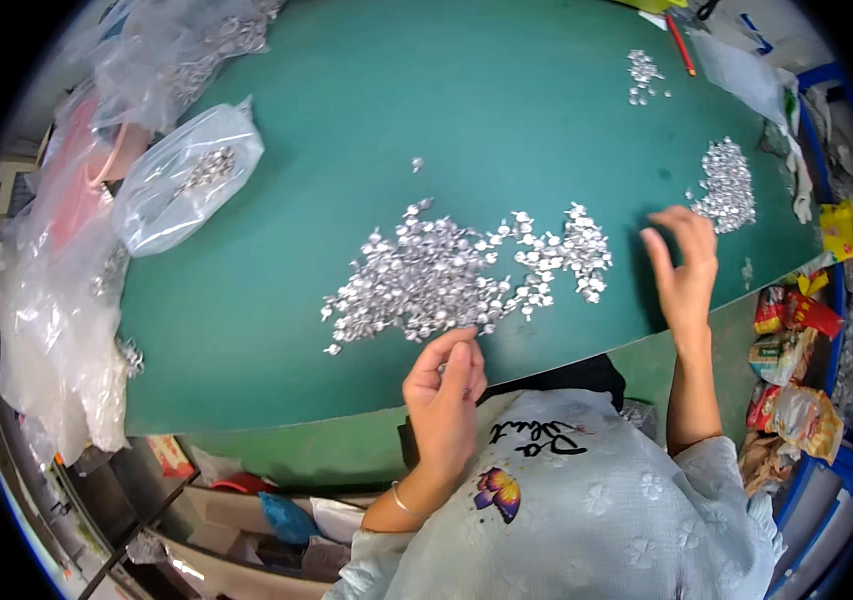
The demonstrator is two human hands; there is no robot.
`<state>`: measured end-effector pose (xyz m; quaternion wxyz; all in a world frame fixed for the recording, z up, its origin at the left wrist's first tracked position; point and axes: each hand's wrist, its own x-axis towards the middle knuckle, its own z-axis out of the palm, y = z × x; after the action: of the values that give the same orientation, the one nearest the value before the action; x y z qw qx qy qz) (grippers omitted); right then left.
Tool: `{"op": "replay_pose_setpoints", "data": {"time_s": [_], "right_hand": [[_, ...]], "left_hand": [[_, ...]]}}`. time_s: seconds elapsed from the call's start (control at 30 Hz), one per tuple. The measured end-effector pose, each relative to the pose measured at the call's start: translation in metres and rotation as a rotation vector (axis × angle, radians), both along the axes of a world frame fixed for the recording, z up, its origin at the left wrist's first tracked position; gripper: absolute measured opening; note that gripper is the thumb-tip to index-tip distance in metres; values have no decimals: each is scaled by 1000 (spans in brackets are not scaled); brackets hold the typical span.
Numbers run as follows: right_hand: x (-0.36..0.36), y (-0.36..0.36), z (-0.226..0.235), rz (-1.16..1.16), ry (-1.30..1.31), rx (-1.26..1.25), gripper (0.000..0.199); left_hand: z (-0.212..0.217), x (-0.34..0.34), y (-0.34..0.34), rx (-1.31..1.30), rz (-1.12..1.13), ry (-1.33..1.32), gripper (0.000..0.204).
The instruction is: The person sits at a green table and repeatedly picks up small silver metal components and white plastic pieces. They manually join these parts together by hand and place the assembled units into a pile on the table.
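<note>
Head cam: my left hand (443, 405) is at lower center, fingers curled in and thumb up against them, right by the near edge of the main heap of small silvery metal parts (416, 280). Can't tell if one's pinched in there. My right hand (688, 275), right of center, is loosely open, thumb apart, just beside another silvery pile (728, 185) on the green tabletop (336, 120).

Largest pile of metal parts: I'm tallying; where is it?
Head view: the pile lies on the green table, just beyond the left hand, left of the right hand.
</note>
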<state>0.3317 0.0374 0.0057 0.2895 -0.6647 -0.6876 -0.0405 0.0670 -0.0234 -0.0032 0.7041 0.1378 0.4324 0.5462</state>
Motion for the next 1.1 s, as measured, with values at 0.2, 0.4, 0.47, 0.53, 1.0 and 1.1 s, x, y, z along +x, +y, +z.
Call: {"op": "replay_pose_setpoints", "data": {"time_s": [0.2, 0.4, 0.47, 0.53, 1.0, 1.1], "right_hand": [[-97, 30, 1, 550, 122, -263, 28], [-111, 27, -7, 743, 98, -267, 28], [-98, 21, -7, 814, 100, -291, 27], [-86, 15, -8, 821, 91, -284, 22], [-111, 26, -7, 621, 86, -255, 22], [-99, 26, -8, 570, 72, -248, 18]], "left_hand": [[5, -3, 0, -15, -74, -38, 24], [3, -6, 3, -61, -129, -38, 25], [2, -7, 4, -54, -121, -47, 25], [3, -8, 5, -59, -94, -23, 25], [4, -12, 5, 10, -210, 134, 29], [2, -15, 2, 10, -195, 160, 29]]}}
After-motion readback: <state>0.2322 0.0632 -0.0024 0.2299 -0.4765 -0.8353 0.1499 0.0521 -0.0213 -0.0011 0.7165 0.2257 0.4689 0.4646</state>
